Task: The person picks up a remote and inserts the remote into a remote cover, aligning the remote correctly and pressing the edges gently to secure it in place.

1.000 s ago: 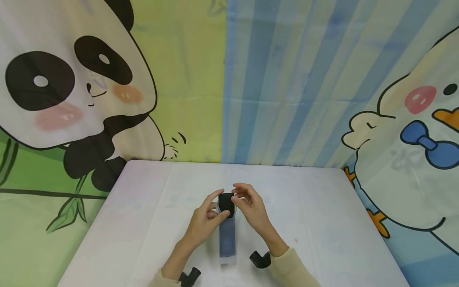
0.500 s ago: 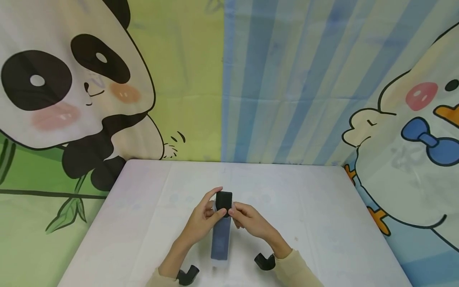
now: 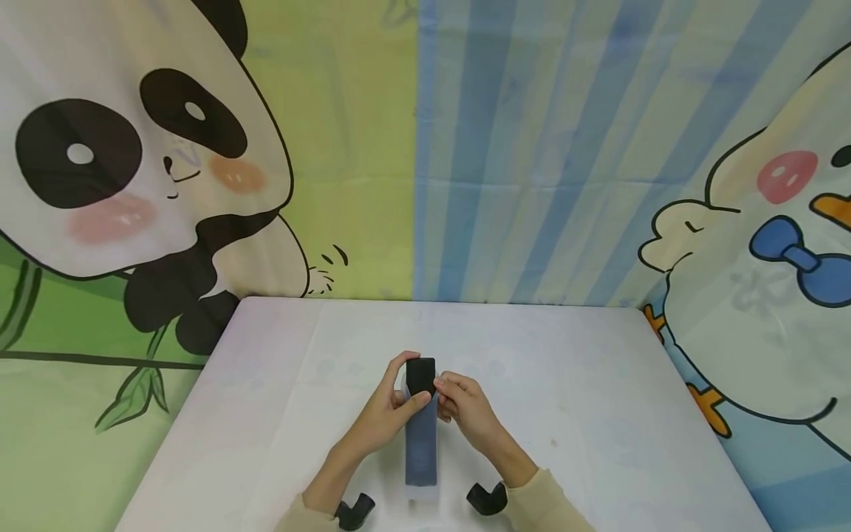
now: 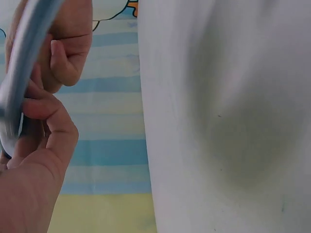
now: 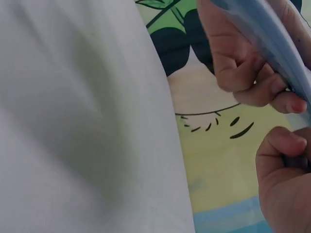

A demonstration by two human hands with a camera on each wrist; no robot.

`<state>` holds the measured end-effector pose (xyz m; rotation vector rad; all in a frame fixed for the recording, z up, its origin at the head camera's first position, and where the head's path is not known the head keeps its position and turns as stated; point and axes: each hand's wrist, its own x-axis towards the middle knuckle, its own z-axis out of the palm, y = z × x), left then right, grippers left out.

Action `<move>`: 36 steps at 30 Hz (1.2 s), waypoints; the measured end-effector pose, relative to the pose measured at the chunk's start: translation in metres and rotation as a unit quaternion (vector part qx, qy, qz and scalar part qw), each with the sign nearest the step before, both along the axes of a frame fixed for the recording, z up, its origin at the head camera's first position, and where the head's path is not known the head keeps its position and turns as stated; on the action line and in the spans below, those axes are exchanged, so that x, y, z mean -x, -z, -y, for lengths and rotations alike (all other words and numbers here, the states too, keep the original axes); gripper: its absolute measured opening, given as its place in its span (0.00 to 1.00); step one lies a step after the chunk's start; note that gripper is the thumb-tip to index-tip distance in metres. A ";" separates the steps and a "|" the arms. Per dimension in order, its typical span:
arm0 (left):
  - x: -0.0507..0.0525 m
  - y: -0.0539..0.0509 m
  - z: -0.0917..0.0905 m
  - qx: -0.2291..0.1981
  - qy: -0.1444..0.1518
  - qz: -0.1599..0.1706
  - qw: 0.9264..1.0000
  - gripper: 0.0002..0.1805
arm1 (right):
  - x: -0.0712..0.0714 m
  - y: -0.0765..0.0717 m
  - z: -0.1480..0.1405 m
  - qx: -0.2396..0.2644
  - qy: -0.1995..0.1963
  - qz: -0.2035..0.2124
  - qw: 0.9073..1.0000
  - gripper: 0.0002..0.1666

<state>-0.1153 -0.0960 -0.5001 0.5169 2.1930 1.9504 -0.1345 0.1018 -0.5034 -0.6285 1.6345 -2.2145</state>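
Observation:
A long, flat blue-grey strip [image 3: 421, 447] hangs above the table with a black rectangular piece [image 3: 420, 375] at its upper end. Something pale and translucent shows along the strip's edges and lower end; what kind of thing this is, I cannot tell. My left hand [image 3: 382, 417] grips the upper end from the left, its thumb across the front and index finger at the top corner. From the right, my right hand [image 3: 468, 410] pinches the edge beside the black piece with thumb and index finger. The wrist views show the strip [image 4: 29, 53] edge-on and slightly curved, hiding some fingertips.
Both hands are over a white table [image 3: 565, 428]. Black curved pieces [image 3: 487, 499] sit at each wrist by the cream sleeves. Behind the table hangs a cloth backdrop [image 3: 352, 148] printed with a panda, stripes and a white bird.
My right hand has come in from the upper right, its fingers closing on the edge beside the black piece. The strip swung slightly left, then back. The left hand keeps its hold.

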 end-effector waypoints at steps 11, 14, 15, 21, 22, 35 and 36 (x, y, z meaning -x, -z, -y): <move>0.003 -0.002 -0.003 -0.005 0.021 0.016 1.000 0.35 | 0.004 -0.011 0.012 0.095 0.076 0.137 0.983 0.23; 0.004 -0.001 -0.003 -0.007 0.027 0.016 0.999 0.35 | 0.006 -0.010 0.012 0.103 0.081 0.150 0.980 0.22; 0.003 -0.001 -0.002 -0.005 0.024 0.013 1.000 0.36 | 0.007 -0.009 0.012 0.100 0.074 0.152 0.981 0.22; 0.003 -0.001 0.002 0.018 -0.035 -0.021 0.999 0.37 | 0.007 0.001 0.014 0.051 0.019 0.137 0.989 0.21; 0.004 -0.001 0.002 0.021 -0.044 -0.027 0.998 0.37 | 0.007 0.002 0.015 0.041 0.021 0.132 0.990 0.21; 0.002 0.004 -0.006 0.077 -0.043 -0.049 0.995 0.43 | 0.010 0.006 0.015 -0.073 0.102 -0.029 0.992 0.16; 0.002 0.005 -0.006 0.076 -0.043 -0.043 0.995 0.44 | 0.010 0.006 0.014 -0.078 0.102 -0.035 0.991 0.15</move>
